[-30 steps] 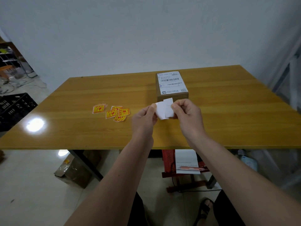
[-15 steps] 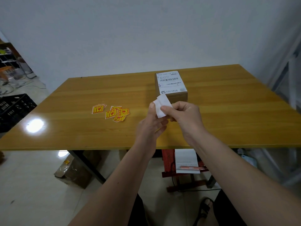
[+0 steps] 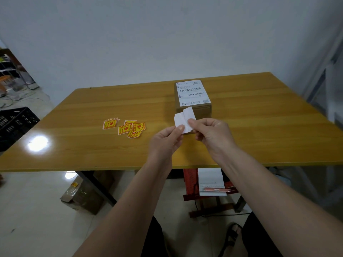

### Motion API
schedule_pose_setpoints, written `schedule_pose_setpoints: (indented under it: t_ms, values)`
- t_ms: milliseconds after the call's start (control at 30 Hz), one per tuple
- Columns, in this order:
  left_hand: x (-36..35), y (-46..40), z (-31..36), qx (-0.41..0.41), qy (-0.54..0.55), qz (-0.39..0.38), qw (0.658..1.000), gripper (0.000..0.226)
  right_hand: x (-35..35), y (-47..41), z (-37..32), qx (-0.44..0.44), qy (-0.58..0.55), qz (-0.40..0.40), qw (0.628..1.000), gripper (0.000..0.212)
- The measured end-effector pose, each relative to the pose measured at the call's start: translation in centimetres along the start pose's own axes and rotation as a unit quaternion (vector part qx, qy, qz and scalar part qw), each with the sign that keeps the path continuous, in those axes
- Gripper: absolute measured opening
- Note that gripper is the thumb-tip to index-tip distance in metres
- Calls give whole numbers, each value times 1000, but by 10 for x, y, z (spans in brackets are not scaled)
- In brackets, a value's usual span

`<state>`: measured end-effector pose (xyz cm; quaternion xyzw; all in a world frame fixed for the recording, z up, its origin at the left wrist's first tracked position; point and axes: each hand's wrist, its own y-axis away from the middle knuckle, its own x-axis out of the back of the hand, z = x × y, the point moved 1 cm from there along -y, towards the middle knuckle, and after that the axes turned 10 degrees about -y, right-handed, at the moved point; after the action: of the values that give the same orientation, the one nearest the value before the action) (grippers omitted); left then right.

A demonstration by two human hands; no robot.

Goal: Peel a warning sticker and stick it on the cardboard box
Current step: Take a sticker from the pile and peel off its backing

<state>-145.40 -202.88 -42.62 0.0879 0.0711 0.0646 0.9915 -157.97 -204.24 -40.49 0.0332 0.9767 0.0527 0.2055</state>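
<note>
Both hands, left and right, pinch one white-backed warning sticker just before the cardboard box. Peeling unevenly may curl the sticker onto itself or tear it.

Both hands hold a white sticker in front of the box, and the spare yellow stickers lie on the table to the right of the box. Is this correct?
Not quite. In the head view the spare stickers lie left of the box, not right. The rest holds: left hand and right hand hold the white sticker before the box.
</note>
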Motion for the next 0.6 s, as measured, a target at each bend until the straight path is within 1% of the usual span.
schedule_pose_setpoints:
  t_ms: [200, 400, 600]
  values:
    - [0, 2, 6, -2, -20, 36, 999, 7, 0, 0, 1, 24, 26, 17, 999, 16]
    - [2, 0, 11, -4, -38, 41, 998, 7, 0, -2, 0, 32, 31, 15, 999, 18]
    - [8, -4, 10, 3, -79, 44, 996, 7, 3, -2, 2, 37, 41, 12, 998, 19]
